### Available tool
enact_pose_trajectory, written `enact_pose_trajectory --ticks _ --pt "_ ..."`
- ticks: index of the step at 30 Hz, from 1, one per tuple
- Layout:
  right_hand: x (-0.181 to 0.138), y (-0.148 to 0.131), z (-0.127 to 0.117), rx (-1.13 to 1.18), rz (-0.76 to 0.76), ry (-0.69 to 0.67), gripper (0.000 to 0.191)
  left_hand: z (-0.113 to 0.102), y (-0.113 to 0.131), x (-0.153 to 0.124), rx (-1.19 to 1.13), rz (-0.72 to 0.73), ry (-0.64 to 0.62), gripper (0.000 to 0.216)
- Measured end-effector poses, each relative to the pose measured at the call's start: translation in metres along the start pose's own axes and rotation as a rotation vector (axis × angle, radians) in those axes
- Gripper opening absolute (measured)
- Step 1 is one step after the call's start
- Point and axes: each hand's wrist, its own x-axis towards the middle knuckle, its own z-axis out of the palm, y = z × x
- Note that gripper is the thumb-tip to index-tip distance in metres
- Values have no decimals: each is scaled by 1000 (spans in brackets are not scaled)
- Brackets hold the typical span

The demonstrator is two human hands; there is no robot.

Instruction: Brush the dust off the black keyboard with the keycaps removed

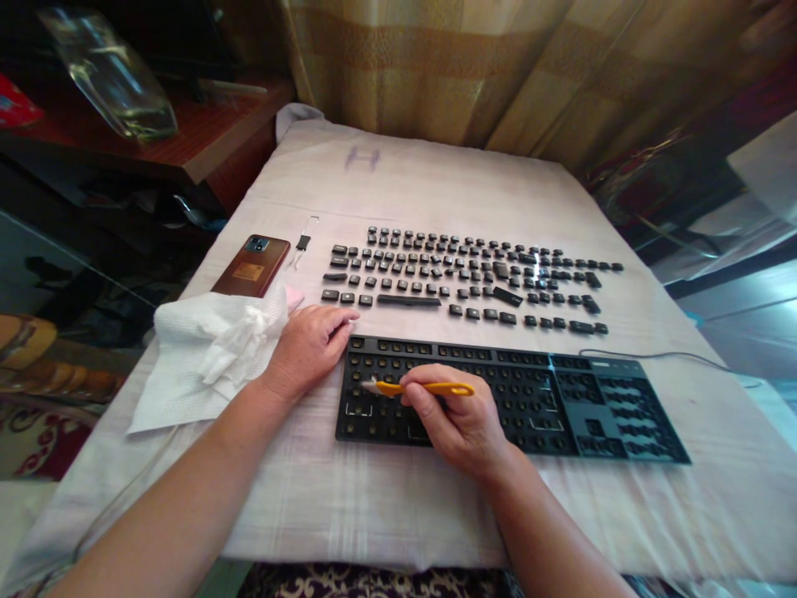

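A black keyboard [566, 415] with its keycaps off lies on the cloth-covered table, bare switches and a few wire stabilizers showing. My right hand [457, 419] is closed around the yellow handle of a small brush [442, 388], held over the keyboard's left half. The brush's pale bristles point left, at the switches; whether they touch cannot be made out. My left hand [311, 347] rests on the cloth by the keyboard's upper left corner, holding nothing visible. Its thumb is apart from the other fingers, which are partly hidden. Removed keycaps [408, 301] lie in rows behind the keyboard.
White paper towel [180, 357] lies crumpled left of my left hand, beside a brown phone [254, 267]. A wire keycap puller [303, 242] lies beyond the phone. The keyboard's cable [672, 355] runs off right. A glass vessel [118, 79] stands on a wooden desk [212, 137] at left.
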Motion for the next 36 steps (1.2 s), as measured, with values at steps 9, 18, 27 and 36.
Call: enact_pose_trajectory --ticks 9,18,27,36 --pt "-1 3 5 68 74 71 12 1 0 0 -3 2 7 26" --pt "0 -3 5 30 0 44 14 1 0 -1 16 2 -2 26" --pt "0 -5 11 113 -2 -12 13 0 2 -1 6 8 -7 26" --pt "-2 -5 24 56 83 89 12 2 -1 0 13 15 10 26"
